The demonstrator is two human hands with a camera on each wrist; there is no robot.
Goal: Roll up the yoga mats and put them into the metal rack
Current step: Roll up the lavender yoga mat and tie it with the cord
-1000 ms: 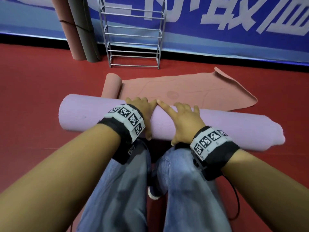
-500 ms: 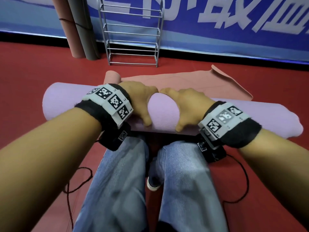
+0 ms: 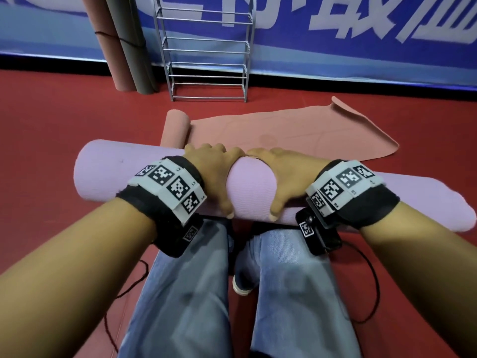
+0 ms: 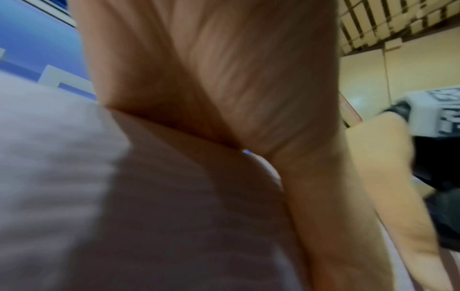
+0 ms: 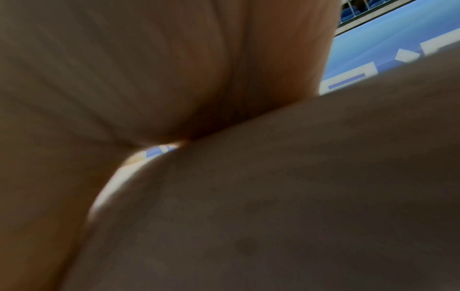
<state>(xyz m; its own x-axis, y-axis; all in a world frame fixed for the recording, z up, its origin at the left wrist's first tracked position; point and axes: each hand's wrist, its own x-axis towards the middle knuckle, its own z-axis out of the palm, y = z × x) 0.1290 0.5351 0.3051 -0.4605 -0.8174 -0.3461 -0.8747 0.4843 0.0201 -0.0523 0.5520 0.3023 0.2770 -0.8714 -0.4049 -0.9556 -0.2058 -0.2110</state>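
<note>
A rolled lilac yoga mat [image 3: 108, 171] lies crosswise just above my knees. My left hand [image 3: 214, 171] and right hand [image 3: 284, 174] grip it side by side at its middle, fingers curled over the far side and thumbs on the near side. Both wrist views are blurred and filled by palm against the lilac mat [image 4: 62, 177], dark in the right wrist view [image 5: 298, 196]. Behind it a pink mat [image 3: 296, 133] lies mostly flat on the floor, its left end rolled [image 3: 175, 127]. The empty metal rack [image 3: 206, 47] stands against the blue wall.
Two rolled mats, one pink [image 3: 108, 42] and one grey [image 3: 131, 47], lean on the wall left of the rack. The floor is red. My jeans-clad legs [image 3: 193, 293] and a shoe sit below the mat. Thin cables trail from the wristbands.
My hands went from lying flat on top of the lilac roll to curling round it, and the roll has come closer to my knees.
</note>
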